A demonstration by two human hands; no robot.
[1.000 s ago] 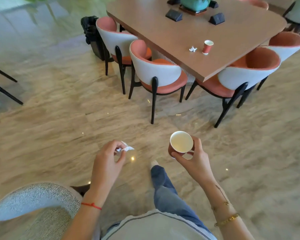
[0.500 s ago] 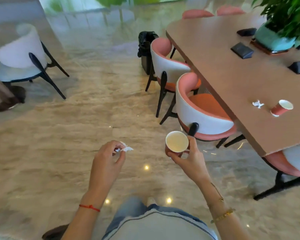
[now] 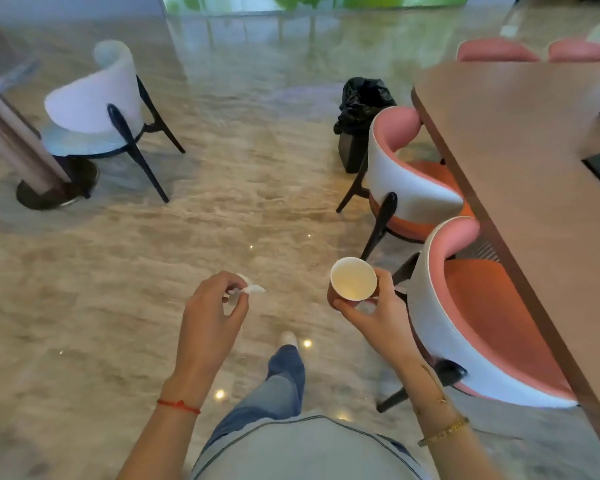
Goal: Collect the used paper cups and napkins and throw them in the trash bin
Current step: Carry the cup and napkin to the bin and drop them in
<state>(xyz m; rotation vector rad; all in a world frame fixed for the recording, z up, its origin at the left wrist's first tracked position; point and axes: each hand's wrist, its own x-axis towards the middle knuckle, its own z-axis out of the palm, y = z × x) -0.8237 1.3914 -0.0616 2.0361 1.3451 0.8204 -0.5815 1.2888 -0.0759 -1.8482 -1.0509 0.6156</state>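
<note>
head view swung round — the trash bin (image 3: 361, 123) came ahead; left hand (image 3: 210, 317) pinched the napkin (image 3: 253, 289), right hand (image 3: 374, 311) wrapped the paper cup (image 3: 352, 280) — dropping looked next.

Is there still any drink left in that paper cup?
Empty: the paper cup in the right hand shows only bare pale lining.

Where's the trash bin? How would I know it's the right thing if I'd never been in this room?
Find the long brown table on the right, then its far corner. On the floor just beyond the farther pink-and-white chair stands the trash bin. It is the only dark boxy thing there, with a crinkly black bag bunched over its top.
</note>
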